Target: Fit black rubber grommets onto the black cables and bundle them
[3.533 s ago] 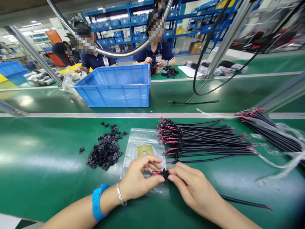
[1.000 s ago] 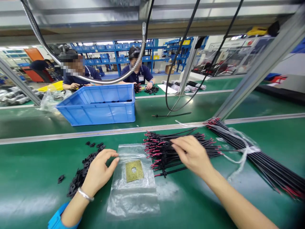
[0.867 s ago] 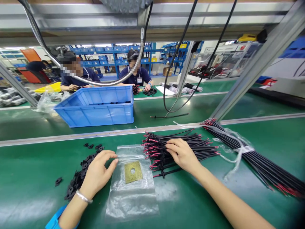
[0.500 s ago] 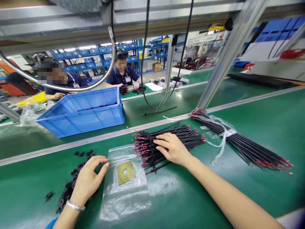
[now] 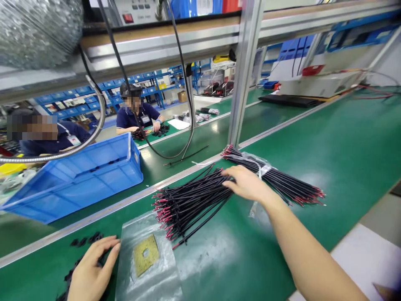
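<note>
The green bench top [image 5: 328,138] runs under both hands and far out past the right hand [image 5: 247,184]. Beyond the left hand [image 5: 92,271], across a metal rail, stands a blue bin [image 5: 81,179], and behind it two people in dark shirts sit at their own bench.

Just past the right hand's knuckles lies a wrapped bundle of wires [image 5: 282,186], black with red tips, tied with a white strip. The right hand lies palm down with its fingers loosely apart on the far end of a loose heap of wires [image 5: 188,202]. It clamps nothing that shows. The heap fans from under those fingers back towards the left hand, its red tips pointing that way.

Between the two hands, nearer the left, lies a clear plastic bag [image 5: 150,267] with a small yellowish square plate [image 5: 145,255], holed in the middle, in or on it. The left hand is flat and unclenched, its fingertips at the bag's edge. It covers part of a scatter of small black parts [image 5: 83,241], some lying just beyond its fingers.
</note>
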`<state>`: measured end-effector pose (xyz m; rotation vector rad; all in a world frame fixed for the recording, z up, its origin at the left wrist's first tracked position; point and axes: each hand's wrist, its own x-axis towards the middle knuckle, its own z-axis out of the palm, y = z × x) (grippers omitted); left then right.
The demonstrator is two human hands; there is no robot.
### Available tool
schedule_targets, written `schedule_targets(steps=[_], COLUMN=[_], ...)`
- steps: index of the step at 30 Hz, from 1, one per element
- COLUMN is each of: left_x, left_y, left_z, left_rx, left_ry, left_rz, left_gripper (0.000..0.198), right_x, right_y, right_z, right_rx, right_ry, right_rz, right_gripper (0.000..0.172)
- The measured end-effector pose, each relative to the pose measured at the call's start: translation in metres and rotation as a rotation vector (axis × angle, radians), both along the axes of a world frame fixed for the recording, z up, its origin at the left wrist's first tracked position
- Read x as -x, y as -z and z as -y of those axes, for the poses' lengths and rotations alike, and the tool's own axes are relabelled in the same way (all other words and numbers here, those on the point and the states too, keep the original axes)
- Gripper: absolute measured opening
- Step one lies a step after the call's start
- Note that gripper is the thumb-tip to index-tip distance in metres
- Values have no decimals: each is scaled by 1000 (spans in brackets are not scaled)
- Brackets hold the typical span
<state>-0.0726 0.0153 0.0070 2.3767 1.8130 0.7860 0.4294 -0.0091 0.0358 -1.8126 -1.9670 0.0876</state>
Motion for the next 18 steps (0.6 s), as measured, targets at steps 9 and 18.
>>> schedule_targets(steps=[9,18], left_x=[-32,-162], left_y=[-26,-4], left_z=[16,107], left_rx=[150,1106], left_ry=[9,368], left_rz=[328,1058], left_gripper=[30,44], right_x=[-36,44], right_y=[14,-2], right_z=[15,-95], right_rx=[189,544], right_ry=[-119,-623], right_rz=[68,197], right_gripper=[57,147])
